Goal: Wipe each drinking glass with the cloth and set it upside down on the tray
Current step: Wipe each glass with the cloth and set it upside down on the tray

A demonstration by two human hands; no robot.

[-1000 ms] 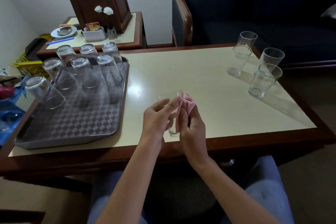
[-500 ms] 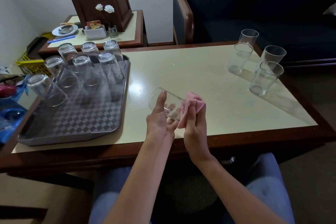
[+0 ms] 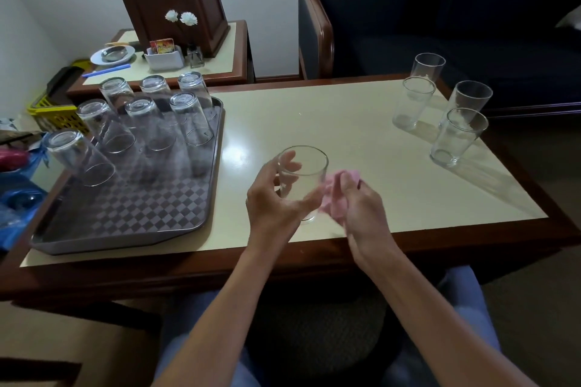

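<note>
My left hand [image 3: 273, 198] grips a clear drinking glass [image 3: 309, 166], mouth up, just above the table near its front edge. My right hand [image 3: 361, 207] holds a crumpled pink cloth [image 3: 338, 195] pressed against the glass's right side. A grey checkered tray [image 3: 125, 217] lies on the left of the table and carries several glasses upside down [image 3: 191, 116]. Several upright glasses [image 3: 459, 135] stand at the table's far right corner.
The cream table top [image 3: 330, 122] has a dark wooden rim. A side table [image 3: 220, 50] behind the tray holds a wooden box, a white dish, a small holder and flowers. A dark armchair [image 3: 440, 9] stands behind the table. Blue and yellow items sit at the left.
The glass has turned from lying tilted with its mouth to the left to standing mouth up in my left hand. The cloth has come off the base to the glass's right side.
</note>
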